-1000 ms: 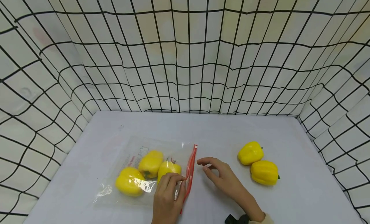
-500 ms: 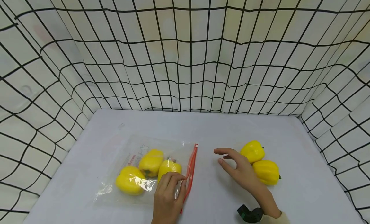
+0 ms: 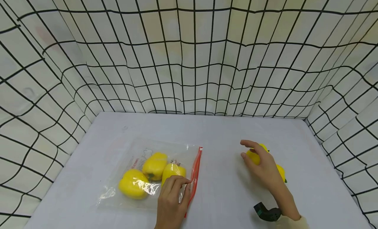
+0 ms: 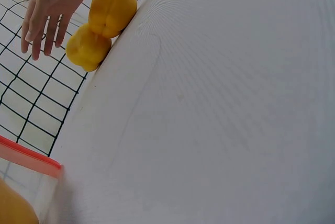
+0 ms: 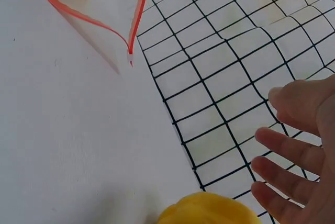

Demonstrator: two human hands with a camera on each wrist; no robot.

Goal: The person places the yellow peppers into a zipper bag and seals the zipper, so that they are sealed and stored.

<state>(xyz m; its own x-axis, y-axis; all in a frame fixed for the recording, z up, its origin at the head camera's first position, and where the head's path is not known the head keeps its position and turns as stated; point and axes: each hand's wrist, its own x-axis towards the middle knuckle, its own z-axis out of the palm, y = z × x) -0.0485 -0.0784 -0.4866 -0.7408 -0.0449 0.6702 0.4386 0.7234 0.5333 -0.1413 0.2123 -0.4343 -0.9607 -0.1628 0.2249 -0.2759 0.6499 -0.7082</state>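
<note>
A clear zip bag [image 3: 118, 202] with a red zip edge lies on the left half of the table, holding three yellow bell peppers [image 3: 134, 184]. My left hand [image 3: 171, 202] pinches the bag's edge by the red zip, with finger and thumb at its mouth. To the right, my right hand [image 3: 264, 168] hovers over two loose yellow bell peppers, its fingers spread and holding nothing. It partly hides the far pepper [image 3: 253, 156] and most of the near pepper [image 3: 281, 172]. In the right wrist view the bag's mouth gapes, and one pepper [image 5: 209, 211] shows below the fingers.
A white table [image 3: 221, 133] carries everything. Black-lined netting or grid cloth [image 3: 189, 68] walls off its back and both sides. A black wrist device [image 3: 267, 212] sits at the right wrist, near a pale sleeve [image 3: 292, 222].
My right hand has moved right, away from the bag's mouth and over to the two loose peppers. The left hand and the bag have stayed in place.
</note>
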